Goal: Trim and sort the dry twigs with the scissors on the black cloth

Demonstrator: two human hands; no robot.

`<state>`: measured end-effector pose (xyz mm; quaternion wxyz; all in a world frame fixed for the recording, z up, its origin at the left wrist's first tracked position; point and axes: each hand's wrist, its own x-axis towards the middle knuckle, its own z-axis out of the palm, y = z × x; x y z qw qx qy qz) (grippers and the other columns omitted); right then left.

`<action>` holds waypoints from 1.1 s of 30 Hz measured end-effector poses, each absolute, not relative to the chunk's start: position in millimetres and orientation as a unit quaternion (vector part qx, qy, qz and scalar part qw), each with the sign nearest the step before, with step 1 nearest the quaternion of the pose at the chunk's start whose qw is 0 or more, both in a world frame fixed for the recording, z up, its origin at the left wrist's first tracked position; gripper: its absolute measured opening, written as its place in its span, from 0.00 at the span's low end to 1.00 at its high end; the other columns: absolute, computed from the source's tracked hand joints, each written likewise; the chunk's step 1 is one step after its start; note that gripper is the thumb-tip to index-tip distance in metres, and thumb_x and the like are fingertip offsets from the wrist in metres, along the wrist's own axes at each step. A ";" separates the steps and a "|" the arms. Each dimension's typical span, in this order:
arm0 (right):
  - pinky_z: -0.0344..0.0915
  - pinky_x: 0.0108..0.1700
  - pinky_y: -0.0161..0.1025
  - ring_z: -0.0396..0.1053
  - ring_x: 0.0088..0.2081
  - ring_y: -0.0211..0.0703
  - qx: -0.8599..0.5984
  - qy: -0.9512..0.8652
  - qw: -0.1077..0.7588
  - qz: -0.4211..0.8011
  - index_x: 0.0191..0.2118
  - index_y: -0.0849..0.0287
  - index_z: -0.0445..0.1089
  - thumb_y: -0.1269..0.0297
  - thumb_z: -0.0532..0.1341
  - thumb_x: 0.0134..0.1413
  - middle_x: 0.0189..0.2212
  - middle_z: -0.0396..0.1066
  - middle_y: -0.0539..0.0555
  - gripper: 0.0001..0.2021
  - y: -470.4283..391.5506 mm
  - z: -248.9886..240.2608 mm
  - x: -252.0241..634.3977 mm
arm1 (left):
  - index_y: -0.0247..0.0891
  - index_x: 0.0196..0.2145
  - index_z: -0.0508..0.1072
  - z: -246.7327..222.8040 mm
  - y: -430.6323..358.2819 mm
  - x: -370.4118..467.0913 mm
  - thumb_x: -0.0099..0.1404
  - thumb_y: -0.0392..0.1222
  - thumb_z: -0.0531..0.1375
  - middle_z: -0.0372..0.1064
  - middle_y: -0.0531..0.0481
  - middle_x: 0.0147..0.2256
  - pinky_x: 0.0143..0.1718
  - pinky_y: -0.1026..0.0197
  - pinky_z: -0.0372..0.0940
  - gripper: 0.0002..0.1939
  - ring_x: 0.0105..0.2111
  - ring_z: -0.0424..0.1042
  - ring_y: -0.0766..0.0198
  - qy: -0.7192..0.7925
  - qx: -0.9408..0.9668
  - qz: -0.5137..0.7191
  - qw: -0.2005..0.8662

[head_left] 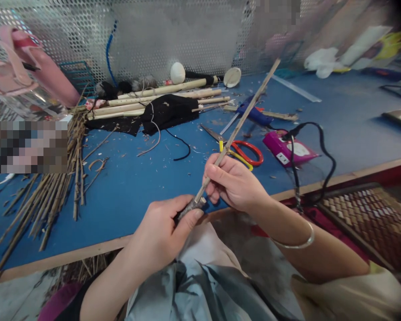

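Observation:
My left hand is closed around a short, dark, bark-covered piece at the front edge of the table; most of it is hidden in the palm. Between the thumb and fingers of my right hand is a long thin stick, slanting up and away to the right. Its lower end meets the top of the dark piece; whether it goes in or only touches, I cannot tell. Just beyond my right hand lie scissors with red and yellow handles.
A bundle of dry twigs lies at the left on the blue table, near a pink bottle. Behind are pale rods, black cloth and a white egg-shaped object. A blue glue gun and corded purple box are at right.

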<state>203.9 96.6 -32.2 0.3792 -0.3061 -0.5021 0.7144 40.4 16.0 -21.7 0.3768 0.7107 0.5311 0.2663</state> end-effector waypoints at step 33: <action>0.59 0.14 0.27 0.59 0.13 0.30 -0.401 -0.458 0.476 0.635 0.28 0.57 0.59 0.54 0.63 0.48 0.14 0.65 0.43 0.15 89.4 -43.7 206.3 | 0.37 0.32 0.71 -21.9 14.6 41.0 0.66 0.44 0.51 0.67 0.54 0.25 0.27 0.68 0.56 0.12 0.24 0.61 0.69 0.530 0.720 0.269 0.358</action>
